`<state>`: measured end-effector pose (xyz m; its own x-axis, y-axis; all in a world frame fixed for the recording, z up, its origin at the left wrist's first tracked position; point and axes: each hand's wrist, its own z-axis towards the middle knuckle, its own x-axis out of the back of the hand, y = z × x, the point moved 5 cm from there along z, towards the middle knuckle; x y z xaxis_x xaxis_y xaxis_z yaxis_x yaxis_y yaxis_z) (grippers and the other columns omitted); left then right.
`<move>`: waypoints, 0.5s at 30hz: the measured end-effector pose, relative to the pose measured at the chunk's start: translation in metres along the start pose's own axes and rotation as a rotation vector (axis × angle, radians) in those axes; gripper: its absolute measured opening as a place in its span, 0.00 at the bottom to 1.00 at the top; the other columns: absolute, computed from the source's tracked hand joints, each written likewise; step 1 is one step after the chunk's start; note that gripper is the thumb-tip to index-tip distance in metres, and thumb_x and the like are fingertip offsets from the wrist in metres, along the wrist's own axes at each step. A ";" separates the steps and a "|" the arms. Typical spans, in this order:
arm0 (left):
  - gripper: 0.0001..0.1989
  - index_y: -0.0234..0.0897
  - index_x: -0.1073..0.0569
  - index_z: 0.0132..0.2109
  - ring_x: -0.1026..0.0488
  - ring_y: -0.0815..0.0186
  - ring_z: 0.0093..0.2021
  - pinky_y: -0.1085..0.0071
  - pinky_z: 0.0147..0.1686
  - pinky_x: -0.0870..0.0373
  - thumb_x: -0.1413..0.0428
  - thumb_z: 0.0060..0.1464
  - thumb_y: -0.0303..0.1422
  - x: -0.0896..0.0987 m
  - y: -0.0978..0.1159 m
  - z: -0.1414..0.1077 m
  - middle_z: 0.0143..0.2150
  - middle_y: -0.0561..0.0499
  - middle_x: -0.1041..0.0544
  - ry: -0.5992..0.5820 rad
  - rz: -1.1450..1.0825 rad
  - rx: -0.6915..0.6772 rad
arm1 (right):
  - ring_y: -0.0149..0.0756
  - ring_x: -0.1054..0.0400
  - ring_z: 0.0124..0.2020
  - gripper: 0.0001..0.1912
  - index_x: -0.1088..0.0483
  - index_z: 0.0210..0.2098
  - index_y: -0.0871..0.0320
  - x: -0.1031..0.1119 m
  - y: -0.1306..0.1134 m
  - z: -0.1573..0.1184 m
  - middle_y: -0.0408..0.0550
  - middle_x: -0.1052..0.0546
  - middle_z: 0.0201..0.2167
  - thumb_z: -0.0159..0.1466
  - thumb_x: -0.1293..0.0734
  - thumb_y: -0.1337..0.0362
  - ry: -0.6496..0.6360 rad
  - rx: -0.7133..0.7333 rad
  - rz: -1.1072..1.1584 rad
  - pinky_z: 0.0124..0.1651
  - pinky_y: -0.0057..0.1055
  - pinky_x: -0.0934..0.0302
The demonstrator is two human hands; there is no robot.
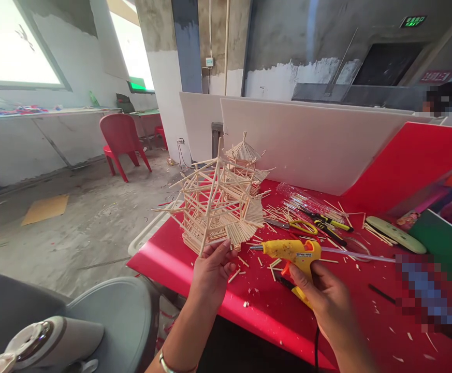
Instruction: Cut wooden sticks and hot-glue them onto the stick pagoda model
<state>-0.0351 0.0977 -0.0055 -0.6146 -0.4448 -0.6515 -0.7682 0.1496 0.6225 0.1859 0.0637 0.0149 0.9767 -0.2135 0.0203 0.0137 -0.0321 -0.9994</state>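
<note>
My left hand (pixel 215 264) is closed, its fingers pinching the lower end of a frame of thin wooden sticks (pixel 209 207). The frame's sticks meet at a peak and spread outward. Just behind and below it stands a pagoda-like stick model (pixel 245 155) with a slatted pointed roof; where frame and model touch is hard to make out. My right hand (pixel 324 295) is wrapped round a yellow hot glue gun (pixel 293 250), thumb near its orange trigger. The metal nozzle points left toward my left hand, a little apart from it. A clear glue stick (pixel 360 255) juts from its back.
On the red tabletop (pixel 264 316) lie loose sticks, yellow-handled scissors (pixel 303 226), pliers (pixel 329 230), a utility knife (pixel 288 285) and a pale green case (pixel 395 234). White panels (pixel 299 145) stand behind. A grey stool (pixel 120 311) with a white bottle (pixel 58 339) is at left.
</note>
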 end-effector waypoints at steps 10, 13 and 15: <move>0.08 0.31 0.25 0.33 0.25 0.71 0.23 0.81 0.14 0.33 0.33 0.46 0.23 0.000 0.003 -0.001 0.26 0.53 0.24 0.014 -0.007 -0.037 | 0.45 0.26 0.44 0.22 0.25 0.40 0.54 0.008 0.007 0.006 0.50 0.20 0.41 0.54 0.25 0.47 -0.027 -0.014 0.002 0.44 0.33 0.30; 0.07 0.31 0.25 0.33 0.26 0.71 0.23 0.81 0.15 0.32 0.34 0.46 0.22 -0.001 0.003 -0.001 0.26 0.53 0.24 0.014 -0.015 -0.047 | 0.45 0.26 0.43 0.24 0.25 0.42 0.55 0.009 0.010 0.005 0.51 0.20 0.42 0.54 0.25 0.46 -0.035 -0.015 -0.010 0.44 0.33 0.30; 0.07 0.30 0.25 0.32 0.25 0.71 0.23 0.81 0.15 0.32 0.34 0.46 0.21 0.000 0.004 -0.002 0.26 0.52 0.24 0.022 -0.021 -0.060 | 0.44 0.26 0.41 0.24 0.25 0.42 0.56 0.010 0.011 0.005 0.51 0.20 0.40 0.53 0.25 0.46 -0.034 -0.025 -0.018 0.42 0.32 0.30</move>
<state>-0.0373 0.0970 -0.0023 -0.5936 -0.4668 -0.6556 -0.7684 0.0868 0.6340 0.1971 0.0661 0.0036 0.9830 -0.1798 0.0371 0.0266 -0.0605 -0.9978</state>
